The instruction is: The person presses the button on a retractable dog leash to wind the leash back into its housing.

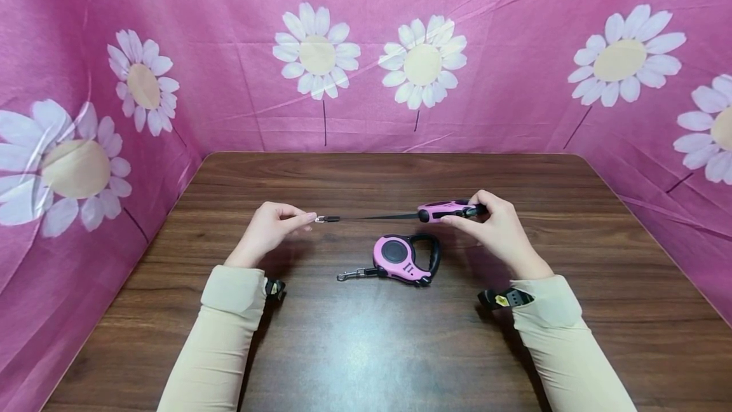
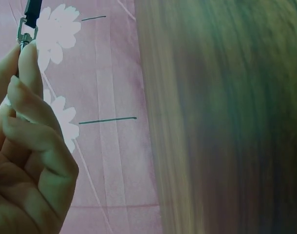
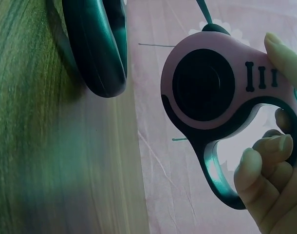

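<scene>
My right hand (image 1: 506,237) grips the handle of a pink and black retractable dog leash (image 1: 437,210), held edge-on above the table. In the right wrist view, fingers (image 3: 265,170) pass into the handle loop, and the leash's pink case (image 3: 241,51) carries a black round disc. From its nose a dark strap (image 1: 391,216) runs taut to the left. My left hand (image 1: 263,234) pinches the metal clip (image 1: 320,219) at the strap's end between thumb and forefinger. A second pink and black retractable leash (image 1: 394,266) lies flat on the table, its clip (image 1: 345,274) pointing left.
The brown wood table (image 1: 354,361) spreads under both arms. Pink cloth (image 1: 366,126) with large white daisies hangs around its back and sides. The handle of the lying leash (image 3: 97,53) stands near the held one in the right wrist view.
</scene>
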Demonstrator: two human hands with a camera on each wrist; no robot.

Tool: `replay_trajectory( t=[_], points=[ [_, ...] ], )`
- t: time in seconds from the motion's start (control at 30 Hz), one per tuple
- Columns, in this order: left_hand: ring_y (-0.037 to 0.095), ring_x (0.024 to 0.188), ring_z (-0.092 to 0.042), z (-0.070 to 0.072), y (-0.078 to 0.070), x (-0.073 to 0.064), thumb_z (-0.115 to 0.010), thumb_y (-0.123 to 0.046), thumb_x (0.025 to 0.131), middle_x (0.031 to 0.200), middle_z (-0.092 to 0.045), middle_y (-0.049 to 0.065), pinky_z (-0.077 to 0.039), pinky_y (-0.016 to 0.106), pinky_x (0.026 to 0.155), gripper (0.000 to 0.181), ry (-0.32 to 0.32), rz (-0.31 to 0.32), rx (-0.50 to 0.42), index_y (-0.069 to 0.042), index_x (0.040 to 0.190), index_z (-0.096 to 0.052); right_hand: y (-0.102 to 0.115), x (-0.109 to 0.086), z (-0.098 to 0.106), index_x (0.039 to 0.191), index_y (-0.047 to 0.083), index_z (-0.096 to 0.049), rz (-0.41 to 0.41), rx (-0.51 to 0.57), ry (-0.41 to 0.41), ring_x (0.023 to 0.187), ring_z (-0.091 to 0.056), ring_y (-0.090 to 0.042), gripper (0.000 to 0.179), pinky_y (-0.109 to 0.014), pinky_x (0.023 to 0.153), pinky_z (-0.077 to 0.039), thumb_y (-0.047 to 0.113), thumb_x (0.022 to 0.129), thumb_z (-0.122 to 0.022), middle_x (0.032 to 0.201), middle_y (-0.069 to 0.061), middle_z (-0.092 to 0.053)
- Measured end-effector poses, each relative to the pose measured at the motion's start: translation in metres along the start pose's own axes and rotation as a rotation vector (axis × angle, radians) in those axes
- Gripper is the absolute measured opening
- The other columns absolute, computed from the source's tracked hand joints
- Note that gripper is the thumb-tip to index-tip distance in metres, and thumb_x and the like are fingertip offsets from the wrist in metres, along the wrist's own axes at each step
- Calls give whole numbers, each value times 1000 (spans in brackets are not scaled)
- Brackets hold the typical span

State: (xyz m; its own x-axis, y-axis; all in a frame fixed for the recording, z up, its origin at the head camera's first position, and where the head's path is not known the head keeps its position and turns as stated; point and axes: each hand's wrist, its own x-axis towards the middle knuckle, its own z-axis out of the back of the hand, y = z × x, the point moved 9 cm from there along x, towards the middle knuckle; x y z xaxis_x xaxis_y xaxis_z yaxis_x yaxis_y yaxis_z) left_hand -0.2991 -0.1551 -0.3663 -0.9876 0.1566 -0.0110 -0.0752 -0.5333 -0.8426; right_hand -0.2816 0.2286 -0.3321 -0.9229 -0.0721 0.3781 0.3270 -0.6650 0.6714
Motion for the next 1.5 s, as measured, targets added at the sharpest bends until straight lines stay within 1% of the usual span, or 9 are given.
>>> replay_trajectory(
  t=[0.17, 0.37, 0.47, 0.6, 0.73, 0.9, 1.07, 1.23, 1.5],
  points=[
    [21, 79, -72, -2, -3, 1, -71, -31, 92, 89, -77, 15, -57, 37, 74, 29, -16, -26, -9, -3, 97, -78, 0, 0, -2, 79, 6, -52, 1, 8, 2, 61, -41, -9, 43, -25, 52, -34, 33, 77, -86, 66, 1, -44],
    [21, 80, -71, -6, -6, 2, -71, -26, 92, 92, -76, 18, -57, 39, 75, 25, -3, -55, -44, -3, 97, -78, 1, -1, -4, 80, 6, -52, 1, 21, -6, 62, -41, -9, 43, -24, 52, -34, 32, 77, -86, 68, 0, -43],
    [19, 80, -68, -7, -7, 2, -72, -27, 91, 93, -77, 15, -55, 35, 73, 24, -15, -60, -40, -4, 97, -78, 2, -1, -6, 80, 6, -52, 9, 23, -11, 61, -41, -8, 43, -23, 51, -35, 32, 77, -86, 68, 0, -44],
    [15, 87, -65, -8, -10, 1, -71, -28, 91, 96, -77, 8, -50, 30, 78, 22, -31, -69, -37, -8, 97, -79, 4, -2, -8, 79, 8, -51, 27, 27, -20, 61, -41, -8, 42, -23, 52, -35, 30, 76, -87, 68, -1, -44],
    [12, 92, -64, -9, -13, 0, -71, -29, 92, 99, -77, 6, -47, 30, 82, 22, -38, -82, -34, -9, 97, -78, 6, -2, -10, 78, 11, -51, 40, 38, -25, 61, -41, -8, 41, -22, 52, -35, 28, 75, -88, 69, -2, -45],
    [10, 90, -62, -13, -14, 1, -71, -30, 92, 99, -77, 9, -47, 31, 82, 23, -32, -74, -56, -9, 98, -77, 8, -2, -12, 78, 9, -51, 46, 42, -18, 61, -42, -8, 41, -22, 52, -35, 28, 75, -88, 69, -4, -46],
    [8, 84, -59, -14, -15, 1, -71, -29, 92, 97, -76, 13, -46, 28, 78, 22, -40, -72, -61, -8, 98, -76, 10, -3, -13, 78, 9, -51, 45, 49, -23, 61, -42, -8, 41, -22, 52, -35, 27, 75, -88, 69, 1, -44],
    [6, 81, -58, -14, -18, 1, -71, -26, 92, 91, -77, 10, -46, 25, 75, 22, -65, -89, -57, -5, 98, -76, 12, -4, -15, 80, 8, -52, 36, 65, -24, 58, -43, -8, 41, -22, 50, -37, 29, 75, -88, 69, 0, -45],
    [8, 85, -62, -18, -22, 1, -71, -23, 92, 93, -76, 14, -47, 29, 82, 21, -80, -119, -93, -3, 97, -76, 12, -5, -17, 79, 9, -51, 44, 91, -34, 57, -43, -8, 41, -22, 49, -37, 27, 75, -88, 69, -1, -45]
  ],
)
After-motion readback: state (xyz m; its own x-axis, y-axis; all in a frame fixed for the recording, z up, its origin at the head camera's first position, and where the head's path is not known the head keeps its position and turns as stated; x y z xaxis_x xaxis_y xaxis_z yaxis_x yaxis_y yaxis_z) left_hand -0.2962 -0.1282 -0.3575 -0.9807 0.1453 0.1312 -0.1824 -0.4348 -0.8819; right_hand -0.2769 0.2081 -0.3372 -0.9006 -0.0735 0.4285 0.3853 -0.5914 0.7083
